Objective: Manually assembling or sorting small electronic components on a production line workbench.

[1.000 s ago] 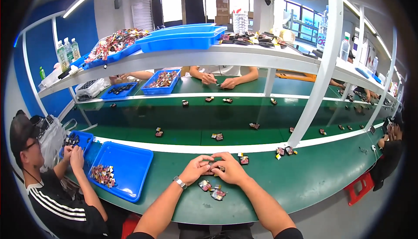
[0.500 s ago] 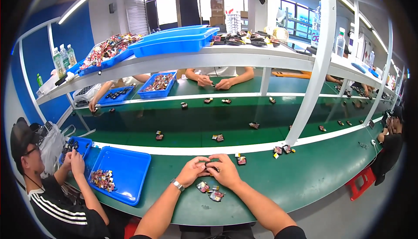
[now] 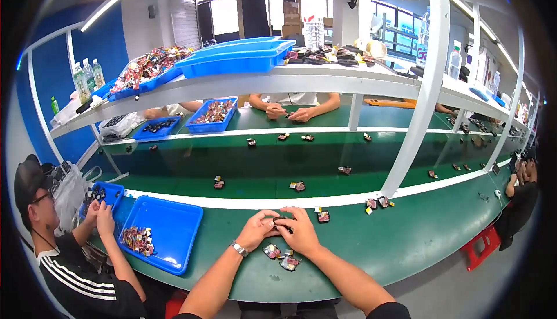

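Both my hands meet over the green work surface, with a small black plastic part (image 3: 281, 221) between their fingertips. The fingers of my left hand (image 3: 256, 230) close on its left side. My right hand (image 3: 300, 233) grips it from the right, its fingers bent over the top. Much of the part is hidden by my fingers, so its exact kind cannot be made out. Just below my hands lie two small black units with reddish and yellow pieces, one to the left (image 3: 271, 251) and one to the right (image 3: 289, 262). A similar unit (image 3: 322, 215) rests beyond my right hand.
To my left stands a blue tray (image 3: 188, 220) partly filled with small reddish pieces; a seated co-worker (image 3: 87, 261) is beside it. A white rail (image 3: 243, 203) separates my table from a green conveyor belt (image 3: 261, 174) carrying scattered units. A white post (image 3: 415, 110) rises at right.
Units on the belt have shifted slightly rightward. Across the belt at far left, a co-worker's hand has drawn back from it. My hands keep hold of the black part, with slight finger movement.
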{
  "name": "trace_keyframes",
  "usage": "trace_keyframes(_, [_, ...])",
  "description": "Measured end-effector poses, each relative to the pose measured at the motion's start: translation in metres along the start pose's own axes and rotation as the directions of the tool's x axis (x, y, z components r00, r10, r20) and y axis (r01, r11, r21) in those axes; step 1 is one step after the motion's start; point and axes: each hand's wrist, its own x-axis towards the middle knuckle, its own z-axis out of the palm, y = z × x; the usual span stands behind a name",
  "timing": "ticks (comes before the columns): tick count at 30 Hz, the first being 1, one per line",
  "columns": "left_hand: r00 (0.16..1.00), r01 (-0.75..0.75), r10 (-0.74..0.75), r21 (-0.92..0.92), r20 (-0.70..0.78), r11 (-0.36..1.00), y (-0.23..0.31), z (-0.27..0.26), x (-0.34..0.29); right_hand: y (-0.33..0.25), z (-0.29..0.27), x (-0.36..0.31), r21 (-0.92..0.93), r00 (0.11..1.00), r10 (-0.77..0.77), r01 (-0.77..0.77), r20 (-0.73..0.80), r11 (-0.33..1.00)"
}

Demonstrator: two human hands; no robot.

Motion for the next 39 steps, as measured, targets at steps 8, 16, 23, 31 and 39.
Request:
trace_keyframes(8, [1.000, -0.013, 0.013, -0.001, 0.006, 1.000, -0.0014, 0.0000, 0.0031, 0.0078, 0.0096, -0.0054, 0.042, 0.995, 0.069, -0.066, -0.076, 0.997])
trace_keyframes(16, [0.999, 0.004, -0.004, 0.005, -0.037, 1.000, -0.0004, 0.0004, 0.0033, 0.0021, 0.0082, -0.0028, -0.067, 0.994, -0.035, 0.027, -0.108, 0.997])
trace_keyframes(23, [1.000, -0.017, 0.017, 0.008, -0.024, 1.000, -0.0003, 0.0034, 0.0028, 0.0039, 0.0099, -0.0041, 0.018, 0.995, 0.035, -0.033, -0.096, 0.999])
trace_keyframes(31, [0.999, -0.008, 0.009, 0.023, -0.044, 1.000, 0.0000, 0.0030, 0.0023, -0.0014, 0.0029, 0.0008, -0.095, 0.994, -0.092, 0.086, -0.060, 0.992])
trace_keyframes(39, [0.997, -0.049, 0.051, 0.030, -0.066, 0.998, 0.0010, 0.0064, 0.0030, -0.0014, 0.0043, 0.0032, -0.101, 0.989, -0.136, 0.130, -0.053, 0.986])
